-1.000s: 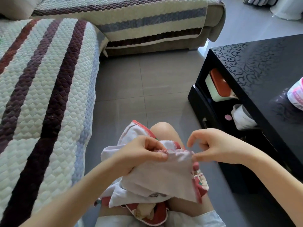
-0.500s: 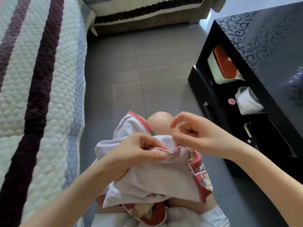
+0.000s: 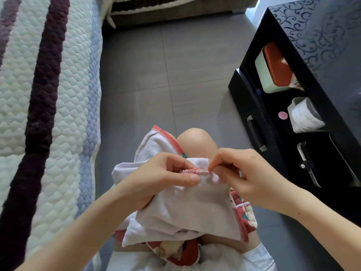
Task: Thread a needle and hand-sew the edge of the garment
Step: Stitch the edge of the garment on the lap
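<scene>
1. Quilted cream fabric with dark purple and pale blue stripes covers the sofa seat (image 3: 64, 114) that fills the left of the view. A second striped section runs across the top edge.
2. Grey floor tiles (image 3: 166, 75) spread between the sofa and a glossy black coffee table (image 3: 322, 45) at right, whose top carries a scroll pattern.
3. A white garment (image 3: 185, 212) with red stitched trim and a printed panel lies bunched across the seated person's lap. One bare knee (image 3: 195, 141) shows just beyond it.
4. The left hand (image 3: 162, 177) grips the garment's upper edge. The thumb is pressed flat on the near side and the fingers are curled behind, clamping the gathered hem.
5. The right hand (image 3: 244, 177), just beside the left, pinches the needle between thumb and forefinger at the hem. The other fingers are curled toward the palm.
6. On the open shelf under the tabletop stands a pale green box (image 3: 265, 75) with an orange lid. Nearer the camera is a white tub (image 3: 304, 116).
7. A small pink disc (image 3: 282, 115) lies on the shelf, just beside the tub.
8. Only a short, pale length of the needle (image 3: 206, 169) shows, lying along the hem at the right fingertips.
9. Red thread (image 3: 199, 169) forms a small loop at the fabric edge, between the two hands.
</scene>
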`<state>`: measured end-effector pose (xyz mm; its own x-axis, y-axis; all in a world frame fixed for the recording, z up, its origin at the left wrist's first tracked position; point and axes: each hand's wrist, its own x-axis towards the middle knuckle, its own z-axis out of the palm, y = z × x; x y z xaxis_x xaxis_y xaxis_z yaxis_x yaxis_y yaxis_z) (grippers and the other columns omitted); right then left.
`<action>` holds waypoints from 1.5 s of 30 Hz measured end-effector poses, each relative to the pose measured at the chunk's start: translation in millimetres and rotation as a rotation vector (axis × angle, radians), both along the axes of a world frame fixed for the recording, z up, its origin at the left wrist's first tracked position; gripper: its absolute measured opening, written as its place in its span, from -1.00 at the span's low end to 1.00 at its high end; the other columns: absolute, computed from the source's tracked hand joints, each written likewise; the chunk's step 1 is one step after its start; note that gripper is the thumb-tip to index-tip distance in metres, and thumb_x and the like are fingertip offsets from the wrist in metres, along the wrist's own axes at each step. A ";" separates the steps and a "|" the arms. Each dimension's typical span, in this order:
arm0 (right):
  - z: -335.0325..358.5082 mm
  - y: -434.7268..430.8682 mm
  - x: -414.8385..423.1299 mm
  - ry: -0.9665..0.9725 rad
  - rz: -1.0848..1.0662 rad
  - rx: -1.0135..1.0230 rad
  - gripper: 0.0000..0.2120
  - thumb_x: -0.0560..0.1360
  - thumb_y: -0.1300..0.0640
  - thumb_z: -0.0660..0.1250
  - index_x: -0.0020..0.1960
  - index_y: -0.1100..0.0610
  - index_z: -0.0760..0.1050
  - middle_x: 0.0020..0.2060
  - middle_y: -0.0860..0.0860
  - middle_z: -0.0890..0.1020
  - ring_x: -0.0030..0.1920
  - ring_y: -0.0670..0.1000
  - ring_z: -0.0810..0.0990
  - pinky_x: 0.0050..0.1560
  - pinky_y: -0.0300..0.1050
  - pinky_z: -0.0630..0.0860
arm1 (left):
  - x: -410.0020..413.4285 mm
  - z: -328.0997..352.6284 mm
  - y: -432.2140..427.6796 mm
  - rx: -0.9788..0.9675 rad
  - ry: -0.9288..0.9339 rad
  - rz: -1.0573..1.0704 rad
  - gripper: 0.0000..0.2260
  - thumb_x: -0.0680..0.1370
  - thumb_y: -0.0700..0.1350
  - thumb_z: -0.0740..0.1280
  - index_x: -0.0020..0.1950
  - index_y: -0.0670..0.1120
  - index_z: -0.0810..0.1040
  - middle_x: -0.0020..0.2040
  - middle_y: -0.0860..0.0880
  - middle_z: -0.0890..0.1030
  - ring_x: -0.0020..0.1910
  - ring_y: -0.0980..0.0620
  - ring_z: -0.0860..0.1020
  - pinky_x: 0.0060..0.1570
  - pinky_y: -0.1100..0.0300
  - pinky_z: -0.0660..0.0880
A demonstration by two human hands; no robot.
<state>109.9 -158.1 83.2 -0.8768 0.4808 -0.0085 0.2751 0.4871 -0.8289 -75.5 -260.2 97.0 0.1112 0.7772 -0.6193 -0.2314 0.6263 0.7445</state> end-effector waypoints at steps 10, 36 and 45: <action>-1.3 3.0 -2.2 -0.014 0.020 -0.102 -0.79 0.42 0.29 0.28 -0.15 -0.03 0.52 -0.35 -0.03 0.59 -0.33 0.05 0.55 -0.29 0.08 0.46 | -2.6 2.0 -0.8 0.001 -0.077 0.011 -0.90 0.36 -0.19 0.43 -0.17 -0.12 0.71 -0.23 -0.04 0.67 -0.21 0.12 0.61 -0.16 0.36 0.51; -0.8 -1.0 -5.8 0.062 -0.003 -0.503 -0.82 0.46 0.30 0.26 -0.21 0.06 0.52 -0.43 0.00 0.54 -0.37 -0.10 0.50 -0.27 -0.22 0.47 | 0.0 6.4 -5.2 0.112 0.051 -0.006 -0.89 0.40 -0.11 0.39 -0.18 -0.07 0.72 -0.22 -0.03 0.65 -0.18 0.17 0.57 -0.14 0.39 0.47; 2.7 -3.2 -4.2 0.064 0.000 -0.502 -0.78 0.46 0.32 0.24 -0.23 0.04 0.53 -0.43 0.01 0.53 -0.37 -0.06 0.49 -0.29 -0.11 0.46 | 2.8 9.5 -7.4 0.145 0.099 -0.012 -0.91 0.42 -0.11 0.41 -0.19 -0.05 0.71 -0.23 0.00 0.65 -0.18 0.19 0.57 -0.14 0.40 0.47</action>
<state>105.7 -161.3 85.9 -0.8832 0.4309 -0.1848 0.2161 0.0243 -0.9761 -72.7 -267.6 106.5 0.0651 0.8582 -0.5092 -0.1453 0.5130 0.8460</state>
